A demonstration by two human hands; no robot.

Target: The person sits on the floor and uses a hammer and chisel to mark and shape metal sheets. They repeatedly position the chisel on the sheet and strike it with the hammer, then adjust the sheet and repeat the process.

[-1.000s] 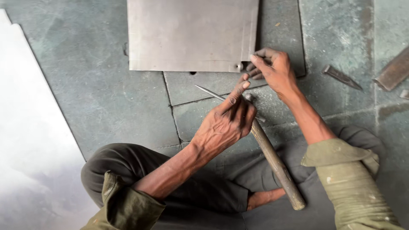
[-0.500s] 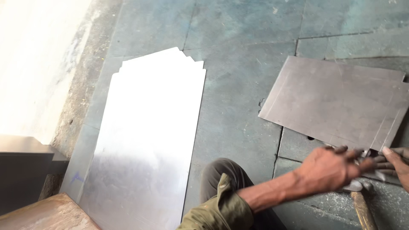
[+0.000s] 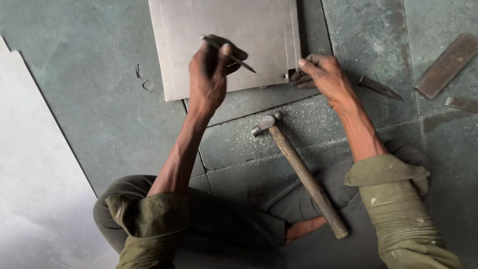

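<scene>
View from above of a person seated cross-legged on a grey-green stone floor [image 3: 89, 99], both forearms stretched forward toward twelve o'clock.

A flat rectangular sheet of grey metal [image 3: 199, 35] lies on the floor ahead of the knees, its near edge running roughly from nine to three o'clock.

The left hand [image 3: 209, 74] is over the near part of the sheet, fingers curled together and pinching a thin dark metal scriber [image 3: 234, 54]. The scriber's long axis slants from about ten o'clock down to four o'clock, and its sharp tip rests on or just above the sheet; contact cannot be told for certain.

The right hand [image 3: 321, 74] lies at three o'clock from the left one, at the sheet's near right corner. Its fingers are bent and pressed down close together at that corner, holding nothing that shows.

Between the forearms a wooden-handled hammer with a steel head [image 3: 298, 172] lies loose on the floor, head toward eleven o'clock, handle toward five o'clock, nearer the right arm, touched by neither hand.

Just beyond the right hand at three o'clock lies a dark pointed chisel [image 3: 379, 87]. Farther at two o'clock rests a flat rusty metal bar [image 3: 447, 65]. A large pale metal sheet [image 3: 35, 189] fills the nine o'clock side.
</scene>
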